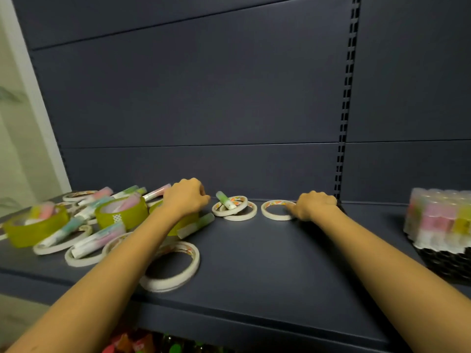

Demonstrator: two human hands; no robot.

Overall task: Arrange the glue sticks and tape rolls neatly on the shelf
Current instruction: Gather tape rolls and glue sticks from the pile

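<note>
A dark shelf (254, 250) carries a jumble of pastel glue sticks (99, 240), thin white tape rolls (170, 266) and wide yellow-green tape rolls (122, 212) on its left half. My left hand (186, 197) hovers curled over a yellow-green roll near the back; whether it grips anything is hidden. Two stacked thin rolls (234, 208) with a green glue stick (225, 200) resting across them lie in the middle. My right hand (314, 205) pinches the right edge of a single thin white roll (276, 210) lying flat near the back panel.
A shrink-wrapped pack of pastel glue sticks (438, 220) sits on a dark woven basket (448, 263) at the right. The slotted upright (344, 123) divides the back panel. Colourful goods (142, 345) show on the shelf below.
</note>
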